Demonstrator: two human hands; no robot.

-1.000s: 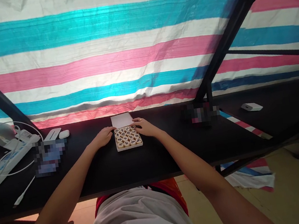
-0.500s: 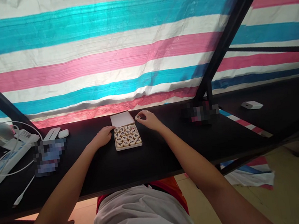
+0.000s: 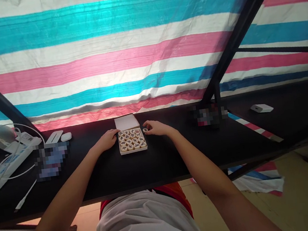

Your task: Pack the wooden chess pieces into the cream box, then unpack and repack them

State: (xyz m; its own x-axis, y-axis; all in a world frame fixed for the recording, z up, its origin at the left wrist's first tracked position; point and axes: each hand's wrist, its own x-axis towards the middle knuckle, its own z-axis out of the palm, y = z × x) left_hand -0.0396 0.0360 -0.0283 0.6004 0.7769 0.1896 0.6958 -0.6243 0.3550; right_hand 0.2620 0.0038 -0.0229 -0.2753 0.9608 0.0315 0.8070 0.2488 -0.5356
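A small open box [image 3: 133, 151] on the black table holds rows of round cream Chinese chess pieces with dark characters. Its white-lined lid [image 3: 126, 122] is folded back behind it. At the box's upper left corner, my left hand [image 3: 110, 139] grips the edge with its fingertips. My right hand [image 3: 157, 127] is just right of the box, low over the table. Between its thumb and index finger is one loose Chinese chess piece [image 3: 145, 130], close beside the box's right wall.
On the left lie a power strip [image 3: 9, 161] with cables, a blurred-out item [image 3: 52, 161], a white earbuds case [image 3: 66, 137] and a white cable plug [image 3: 20, 204]. Rightward are another blurred dark object [image 3: 206, 116] and a white charger [image 3: 261, 108]. Striped sheeting [image 3: 108, 72] hangs behind.
My right hand has moved down and slightly toward me, bringing the chess piece from beside the lid to beside the box's right wall. My left hand stays at the box corner.
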